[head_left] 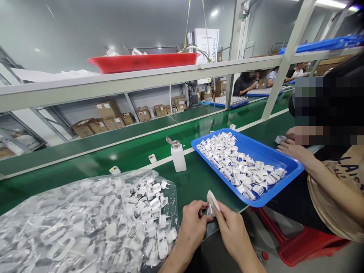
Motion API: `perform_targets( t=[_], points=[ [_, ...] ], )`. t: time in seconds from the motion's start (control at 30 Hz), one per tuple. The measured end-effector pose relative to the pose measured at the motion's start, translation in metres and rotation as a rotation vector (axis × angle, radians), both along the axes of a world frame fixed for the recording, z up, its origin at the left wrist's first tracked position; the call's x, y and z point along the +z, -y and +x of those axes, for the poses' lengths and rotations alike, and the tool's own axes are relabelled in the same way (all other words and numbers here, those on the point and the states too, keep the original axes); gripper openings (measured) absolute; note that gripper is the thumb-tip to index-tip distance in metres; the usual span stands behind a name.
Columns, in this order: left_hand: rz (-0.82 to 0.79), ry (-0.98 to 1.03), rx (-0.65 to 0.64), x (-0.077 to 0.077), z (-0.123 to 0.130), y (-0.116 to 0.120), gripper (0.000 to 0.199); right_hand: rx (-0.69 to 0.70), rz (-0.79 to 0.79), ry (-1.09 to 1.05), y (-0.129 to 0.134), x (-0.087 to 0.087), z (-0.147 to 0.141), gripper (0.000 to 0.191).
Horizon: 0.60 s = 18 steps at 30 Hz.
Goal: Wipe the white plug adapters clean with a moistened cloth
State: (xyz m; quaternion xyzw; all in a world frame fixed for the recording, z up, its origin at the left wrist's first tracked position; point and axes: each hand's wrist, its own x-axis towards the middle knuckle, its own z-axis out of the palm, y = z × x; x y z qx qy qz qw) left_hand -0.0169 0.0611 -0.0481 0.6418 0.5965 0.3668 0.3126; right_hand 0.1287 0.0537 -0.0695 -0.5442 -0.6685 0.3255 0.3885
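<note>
Near the table's front edge, my left hand [193, 223] pinches a small white plug housing [209, 211], partly covered by the fingers. My right hand [234, 229] grips a folded whitish cloth [212, 200] that touches the housing. To the left lies a large clear plastic bag [93, 223] full of similar white plug housings, some with pins showing. On the right a blue tray [294, 167] carries many more of them in a loose heap. Behind my hands stands a white pump bottle [178, 157] with its metal lid flipped up.
A few housings [152, 158] sit on the green conveyor belt [127, 153]. At the right a co-worker's hand [295, 151] is close to another housing [281, 139]. Overhead, a shelf [142, 77] supports a red tray [148, 62]. A red stool [304, 246] stands below the table.
</note>
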Motion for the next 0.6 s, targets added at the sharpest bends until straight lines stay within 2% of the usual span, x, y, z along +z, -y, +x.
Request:
perform_targets(
  t=[0.1, 0.17, 0.37, 0.43, 0.53, 0.6],
  points=[
    [0.006, 0.014, 0.001, 0.000, 0.001, 0.001, 0.033, -0.023, -0.012, 0.016, 0.001, 0.001, -0.004, 0.049],
    [0.005, 0.015, 0.001, 0.000, 0.001, 0.002, 0.037, -0.029, -0.008, 0.033, 0.008, -0.005, -0.008, 0.050],
    [-0.005, -0.003, -0.004, 0.001, 0.001, 0.001, 0.041, -0.105, 0.176, 0.100, 0.041, -0.043, -0.017, 0.052],
    [-0.004, -0.014, 0.008, 0.000, 0.001, 0.000, 0.039, -0.123, 0.197, 0.070, 0.049, -0.049, -0.018, 0.051],
    [-0.011, -0.014, 0.018, -0.003, 0.001, -0.002, 0.036, -0.174, 0.106, -0.067, 0.058, -0.045, -0.017, 0.051],
    [-0.012, -0.015, 0.020, -0.004, 0.000, -0.002, 0.034, -0.316, -0.066, -0.216, 0.063, -0.038, -0.014, 0.054]
  ],
)
